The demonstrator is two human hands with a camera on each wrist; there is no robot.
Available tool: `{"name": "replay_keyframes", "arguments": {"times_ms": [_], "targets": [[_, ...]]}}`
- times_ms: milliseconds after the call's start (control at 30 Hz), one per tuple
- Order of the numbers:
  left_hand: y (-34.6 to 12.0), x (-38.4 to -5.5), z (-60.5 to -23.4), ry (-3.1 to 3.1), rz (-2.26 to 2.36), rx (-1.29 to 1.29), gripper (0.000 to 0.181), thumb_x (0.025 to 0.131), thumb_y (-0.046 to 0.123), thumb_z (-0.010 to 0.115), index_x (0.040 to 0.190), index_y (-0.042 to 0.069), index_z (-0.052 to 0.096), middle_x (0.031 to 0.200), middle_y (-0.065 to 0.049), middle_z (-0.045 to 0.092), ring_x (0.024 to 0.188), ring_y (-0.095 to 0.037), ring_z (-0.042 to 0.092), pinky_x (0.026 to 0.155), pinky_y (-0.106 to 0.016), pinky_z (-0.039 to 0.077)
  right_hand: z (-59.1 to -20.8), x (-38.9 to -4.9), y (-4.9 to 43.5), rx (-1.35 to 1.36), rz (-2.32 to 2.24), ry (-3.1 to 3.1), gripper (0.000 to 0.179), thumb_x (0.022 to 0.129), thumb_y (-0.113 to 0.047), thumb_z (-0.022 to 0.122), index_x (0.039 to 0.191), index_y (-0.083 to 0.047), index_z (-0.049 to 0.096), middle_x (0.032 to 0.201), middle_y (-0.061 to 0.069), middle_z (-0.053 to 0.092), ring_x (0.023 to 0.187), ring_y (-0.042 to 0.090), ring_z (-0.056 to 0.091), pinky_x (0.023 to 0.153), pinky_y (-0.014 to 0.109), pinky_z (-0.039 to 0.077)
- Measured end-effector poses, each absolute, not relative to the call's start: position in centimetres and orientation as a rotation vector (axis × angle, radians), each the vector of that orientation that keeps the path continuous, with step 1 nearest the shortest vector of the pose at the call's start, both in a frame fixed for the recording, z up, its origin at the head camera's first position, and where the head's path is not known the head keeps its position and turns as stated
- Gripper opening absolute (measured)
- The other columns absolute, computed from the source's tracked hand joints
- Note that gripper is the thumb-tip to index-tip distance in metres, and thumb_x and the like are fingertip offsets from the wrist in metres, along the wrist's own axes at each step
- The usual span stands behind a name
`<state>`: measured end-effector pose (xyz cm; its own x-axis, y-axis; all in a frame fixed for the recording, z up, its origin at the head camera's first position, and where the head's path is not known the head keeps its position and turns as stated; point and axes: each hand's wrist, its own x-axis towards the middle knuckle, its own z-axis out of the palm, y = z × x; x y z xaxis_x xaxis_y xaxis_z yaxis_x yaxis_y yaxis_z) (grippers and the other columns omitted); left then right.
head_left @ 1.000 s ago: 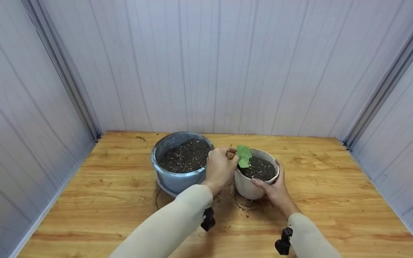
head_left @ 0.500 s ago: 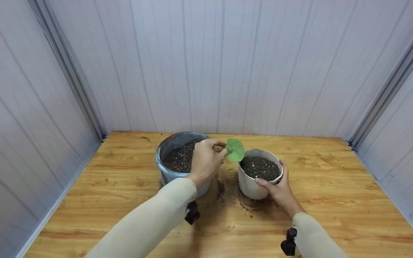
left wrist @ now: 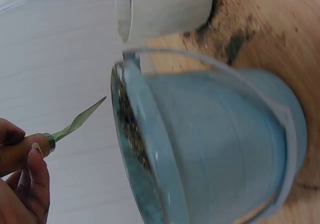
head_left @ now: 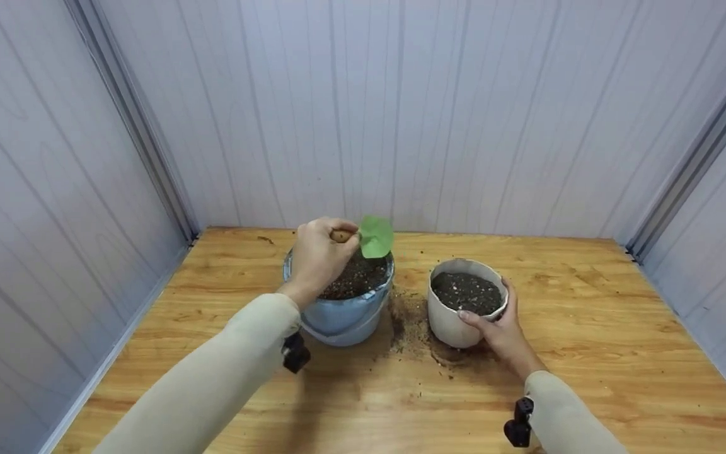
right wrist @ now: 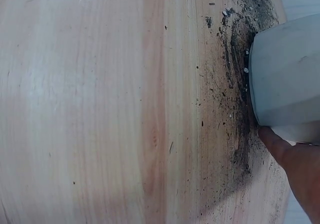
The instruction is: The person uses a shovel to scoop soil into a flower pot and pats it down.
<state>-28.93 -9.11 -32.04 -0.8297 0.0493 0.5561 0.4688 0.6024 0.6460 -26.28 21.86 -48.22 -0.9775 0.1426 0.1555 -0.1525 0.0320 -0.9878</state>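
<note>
My left hand [head_left: 324, 255] grips the wooden handle of a small garden trowel [head_left: 376, 237] with a green blade. It holds the trowel above the blue bucket [head_left: 344, 321], which contains dark soil [head_left: 357, 277]. In the left wrist view the trowel's blade [left wrist: 80, 119] shows side-on, apart from the bucket's rim, with no soil visible on it. My right hand [head_left: 505, 328] grips the white pot [head_left: 454, 325] at its right side, thumb at the front rim. Dark soil nearly fills that pot. The right wrist view shows only part of the pot's wall [right wrist: 290, 79].
Loose soil [head_left: 410, 325] is scattered on the wooden table [head_left: 590, 353] between the bucket and the pot. The bucket's handle [left wrist: 260, 94] hangs down its side. Pale panel walls [head_left: 363, 113] enclose the table at the back and both sides.
My left hand has carried the trowel from the white pot's left rim leftward and up, over the blue bucket. My right hand still holds the pot.
</note>
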Motion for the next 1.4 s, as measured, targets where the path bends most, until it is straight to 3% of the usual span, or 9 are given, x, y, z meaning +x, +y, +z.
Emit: {"name": "replay_keyframes", "arguments": {"times_ms": [167, 300, 533, 767, 1000, 1233, 1400], "targets": [[-11.2, -28.8, -31.6, -2.344, -1.036, -0.448, 0.010, 0.083, 0.005, 0.073, 0.092, 0.004, 0.079, 0.090, -0.011, 0.073, 0.083, -0.024, 0.069, 0.074, -0.034, 0.056, -48.3, -26.0, 21.7, -0.001, 2.067, -2.088, 0.110, 0.081, -0.001, 0.077, 0.156, -0.013, -0.002, 0.158, 0.022, 0.013, 0.141, 0.034, 0.022, 0.116, 0.043, 0.018], [-12.5, -28.7, -31.3, -2.358, -0.898, -0.455, 0.011, 0.083, 0.006, 0.072, 0.091, 0.006, 0.080, 0.088, -0.008, 0.073, 0.078, -0.023, 0.066, 0.067, -0.037, 0.052, -48.1, -25.9, 21.7, 0.015, 2.049, -2.111, 0.108, 0.081, -0.003, 0.076, 0.156, -0.012, -0.002, 0.157, 0.021, 0.014, 0.141, 0.033, 0.022, 0.116, 0.042, 0.018], [-14.2, -28.7, -31.3, -2.442, -0.807, -0.496, 0.016, 0.082, -0.004, 0.066, 0.090, 0.002, 0.078, 0.078, -0.006, 0.064, 0.070, -0.021, 0.052, 0.062, -0.035, 0.045, -47.8, -26.1, 21.5, 0.023, 2.038, -2.135, 0.109, 0.082, -0.005, 0.076, 0.156, -0.012, -0.004, 0.158, 0.022, 0.012, 0.141, 0.033, 0.022, 0.116, 0.042, 0.018], [-15.9, -28.7, -31.4, -2.560, -0.631, -0.498, 0.013, 0.084, -0.001, 0.067, 0.090, 0.004, 0.077, 0.082, -0.008, 0.069, 0.074, -0.024, 0.064, 0.070, -0.043, 0.055, -47.7, -25.9, 21.1, 0.022, 2.068, -2.112, 0.108, 0.082, -0.002, 0.075, 0.156, -0.013, -0.003, 0.157, 0.020, 0.014, 0.141, 0.032, 0.024, 0.116, 0.041, 0.020], [-16.2, -28.8, -31.6, -2.613, -0.461, -0.590, 0.009, 0.082, -0.003, 0.065, 0.082, 0.003, 0.071, 0.078, -0.008, 0.065, 0.071, -0.028, 0.063, 0.062, -0.046, 0.054, -47.6, -25.6, 21.4, 0.031, 2.061, -2.104, 0.107, 0.082, -0.001, 0.074, 0.156, -0.013, -0.002, 0.157, 0.020, 0.015, 0.140, 0.032, 0.025, 0.116, 0.041, 0.021], [-15.9, -29.2, -31.9, -2.682, -0.331, -0.617, 0.008, 0.084, -0.003, 0.065, 0.085, 0.001, 0.072, 0.084, -0.013, 0.069, 0.077, -0.033, 0.067, 0.064, -0.049, 0.056, -47.5, -25.6, 21.8, 0.022, 2.049, -2.112, 0.107, 0.082, -0.002, 0.074, 0.156, -0.012, -0.003, 0.156, 0.021, 0.014, 0.140, 0.032, 0.024, 0.116, 0.041, 0.020], [-16.6, -29.5, -32.6, -2.671, -0.421, -0.626, 0.015, 0.079, -0.005, 0.063, 0.066, 0.003, 0.064, 0.064, -0.005, 0.060, 0.060, -0.020, 0.054, 0.057, -0.042, 0.052, -47.6, -25.6, 21.5, 0.033, 2.068, -2.108, 0.107, 0.082, -0.001, 0.074, 0.155, -0.011, -0.003, 0.155, 0.021, 0.016, 0.140, 0.032, 0.024, 0.116, 0.041, 0.020]]}}
